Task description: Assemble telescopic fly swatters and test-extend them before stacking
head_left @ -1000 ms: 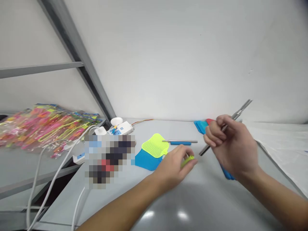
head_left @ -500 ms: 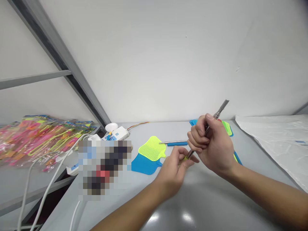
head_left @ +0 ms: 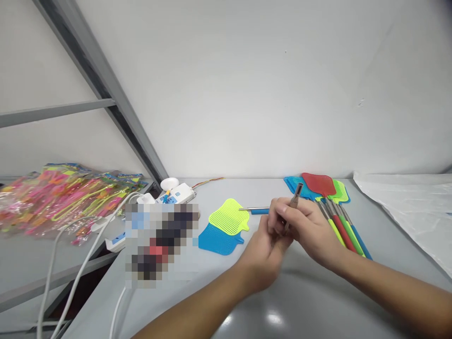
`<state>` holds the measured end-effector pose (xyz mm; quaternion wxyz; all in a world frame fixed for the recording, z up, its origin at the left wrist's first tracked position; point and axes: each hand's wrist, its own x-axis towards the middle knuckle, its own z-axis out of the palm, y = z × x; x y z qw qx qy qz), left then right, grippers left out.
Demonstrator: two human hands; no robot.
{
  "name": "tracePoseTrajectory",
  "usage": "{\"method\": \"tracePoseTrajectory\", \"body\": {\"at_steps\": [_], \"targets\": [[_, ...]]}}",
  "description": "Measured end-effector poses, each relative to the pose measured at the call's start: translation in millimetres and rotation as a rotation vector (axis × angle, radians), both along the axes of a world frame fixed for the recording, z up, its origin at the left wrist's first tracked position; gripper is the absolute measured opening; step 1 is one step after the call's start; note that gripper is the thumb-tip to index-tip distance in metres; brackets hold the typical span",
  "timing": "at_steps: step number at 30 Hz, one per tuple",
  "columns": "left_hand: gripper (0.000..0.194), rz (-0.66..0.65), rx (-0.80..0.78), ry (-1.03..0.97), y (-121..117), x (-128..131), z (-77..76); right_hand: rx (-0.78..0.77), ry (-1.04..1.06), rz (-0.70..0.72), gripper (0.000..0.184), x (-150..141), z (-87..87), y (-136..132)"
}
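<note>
My right hand [head_left: 307, 228] is closed around a thin metal telescopic rod [head_left: 295, 194], whose top end pokes up above my fingers. Pressed against it from the left, my left hand [head_left: 264, 247] pinches the rod's lower end, where a small green handle piece sat before; that piece is hidden now. Just beyond my hands a yellow-green swatter head [head_left: 229, 215] lies on a blue swatter head [head_left: 213, 238]. A second metal rod with a blue grip [head_left: 254, 209] lies behind them on the grey table [head_left: 318, 301].
A row of finished fly swatters [head_left: 335, 212] in red, green and blue lies right of my hands. White power strips and cables [head_left: 173, 192] sit at the left, with packaged colourful toys [head_left: 63, 193] on a side shelf. A white plastic sheet [head_left: 409, 202] covers the right.
My right hand has come down and left with the rod, swinging it nearly upright, and the rod's exposed length above the hand has shrunk. Both hands now touch.
</note>
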<state>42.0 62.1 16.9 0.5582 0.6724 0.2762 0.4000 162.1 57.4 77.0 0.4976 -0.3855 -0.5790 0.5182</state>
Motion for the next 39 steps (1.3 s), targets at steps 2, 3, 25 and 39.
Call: {"method": "tracePoseTrajectory", "body": {"at_steps": [2,3,25,39], "targets": [[0.028,-0.047,-0.023,-0.042,-1,1,2.3,0.008,-0.067,-0.022,0.019,3,3.2,-2],[0.031,-0.067,-0.037,-0.036,-1,1,2.3,-0.001,-0.062,-0.041,0.015,4,5.5,-2],[0.027,-0.170,0.115,0.382,1,-2,-11.6,-0.051,0.294,-0.148,0.042,0,-5.4,-8],[0.028,-0.149,0.119,0.360,-3,-1,-5.8,-0.069,0.311,-0.152,0.044,0,-21.1,-8]]}}
